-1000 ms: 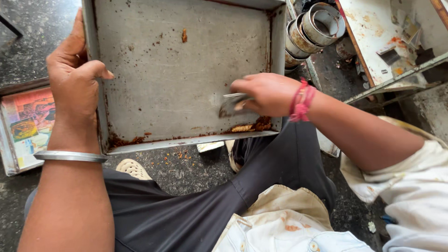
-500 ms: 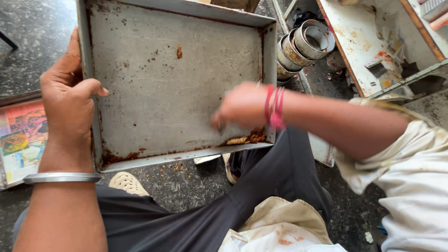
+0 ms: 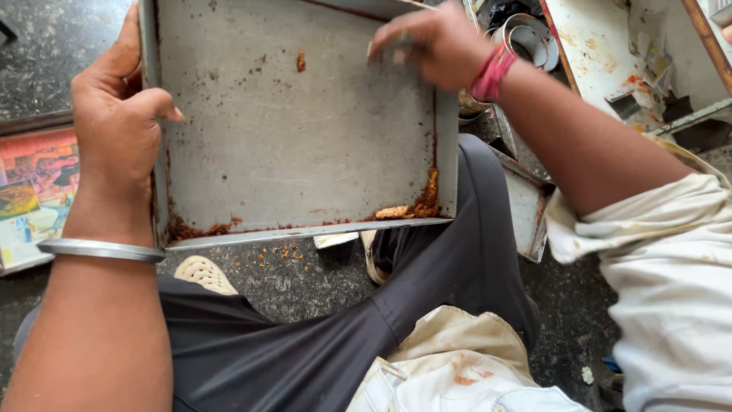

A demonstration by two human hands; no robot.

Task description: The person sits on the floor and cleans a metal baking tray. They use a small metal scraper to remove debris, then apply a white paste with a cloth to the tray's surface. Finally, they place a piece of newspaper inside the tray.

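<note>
Two hands work on one metal tray (image 3: pixel 290 145), which is held tilted over the person's lap, its near rim above dark trousers (image 3: pixel 320 336) and a speckled stone floor (image 3: pixel 290 267). Its grey bottom is scratched and spotted with rusty brown flecks; a clump of orange-brown crumbs (image 3: pixel 415 204) is packed into the near right corner, and a thinner line of residue lies along the near left edge.

The left hand (image 3: pixel 118 126) is clenched on the tray's left rim, thumb hooked over the wall onto the inside, fingers behind it; a plain metal bangle (image 3: pixel 99 249) sits on that wrist. The right hand (image 3: pixel 431 42) is at the tray's far right corner, fingers pinched together on something small and pale that is too blurred to name. A red thread band (image 3: pixel 492 72) circles that wrist, and a cream sleeve (image 3: pixel 671 259) covers the upper arm.

Just right of the tray stand stacked metal rings (image 3: pixel 526 38), beside a stained white box (image 3: pixel 610 53). A colourful printed sheet (image 3: pixel 30 191) lies at the left. A pale shoe (image 3: pixel 204 275) shows under the near rim.
</note>
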